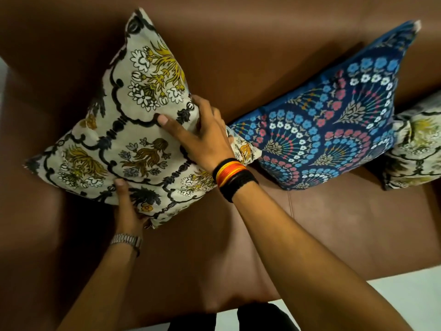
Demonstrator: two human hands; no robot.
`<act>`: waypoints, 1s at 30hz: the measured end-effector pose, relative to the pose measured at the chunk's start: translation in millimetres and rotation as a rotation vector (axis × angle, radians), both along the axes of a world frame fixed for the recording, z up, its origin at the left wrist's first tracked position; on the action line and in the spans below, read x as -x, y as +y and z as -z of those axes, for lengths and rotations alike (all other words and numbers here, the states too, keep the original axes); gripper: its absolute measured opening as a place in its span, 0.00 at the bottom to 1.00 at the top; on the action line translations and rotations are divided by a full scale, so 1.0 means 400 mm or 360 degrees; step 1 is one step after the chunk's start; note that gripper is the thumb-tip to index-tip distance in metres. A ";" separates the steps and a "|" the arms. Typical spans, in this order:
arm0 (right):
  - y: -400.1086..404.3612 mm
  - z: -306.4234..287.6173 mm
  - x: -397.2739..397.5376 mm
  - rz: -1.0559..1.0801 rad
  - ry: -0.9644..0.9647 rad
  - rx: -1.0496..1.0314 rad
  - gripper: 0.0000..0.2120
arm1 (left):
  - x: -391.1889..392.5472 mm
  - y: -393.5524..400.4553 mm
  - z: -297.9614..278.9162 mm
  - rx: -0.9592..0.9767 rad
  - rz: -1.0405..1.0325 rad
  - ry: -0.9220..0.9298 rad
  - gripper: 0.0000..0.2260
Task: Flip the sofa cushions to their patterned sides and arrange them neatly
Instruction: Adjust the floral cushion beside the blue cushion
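A cream cushion [124,130] with black lattice and yellow flowers leans against the brown sofa back at the left, patterned side facing me. My left hand [127,206] grips its lower edge from below. My right hand [202,132] clasps its right edge, thumb lying across the front. To its right stands a blue cushion [334,120] with a floral fan pattern, touching the cream one's right corner. A second cream patterned cushion [417,149] is partly cut off at the right edge of view.
The brown leather sofa seat [334,235] stretches below the cushions, its backrest [238,44] behind them. A pale floor [405,295] shows at the lower right, past the seat's front edge. A sofa arm [28,115] rises at the left.
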State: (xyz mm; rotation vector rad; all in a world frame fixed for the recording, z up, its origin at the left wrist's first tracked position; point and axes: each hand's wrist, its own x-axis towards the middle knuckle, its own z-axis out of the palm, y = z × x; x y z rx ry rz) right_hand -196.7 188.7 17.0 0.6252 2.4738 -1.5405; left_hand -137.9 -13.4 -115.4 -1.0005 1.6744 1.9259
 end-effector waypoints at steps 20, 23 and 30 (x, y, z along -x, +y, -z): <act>0.918 -0.078 -0.357 0.0318 0.0127 -0.0517 0.42 | -0.150 0.857 -0.082 -0.0079 0.0348 -0.0117 0.69; 0.931 -0.064 -0.304 0.0105 -0.0024 -0.0365 0.47 | -0.147 0.910 -0.083 -0.0163 0.0207 -0.0130 0.64; 0.912 -0.046 -0.264 0.0096 -0.0018 -0.0380 0.46 | -0.161 0.937 -0.080 -0.0077 0.0148 -0.0131 0.57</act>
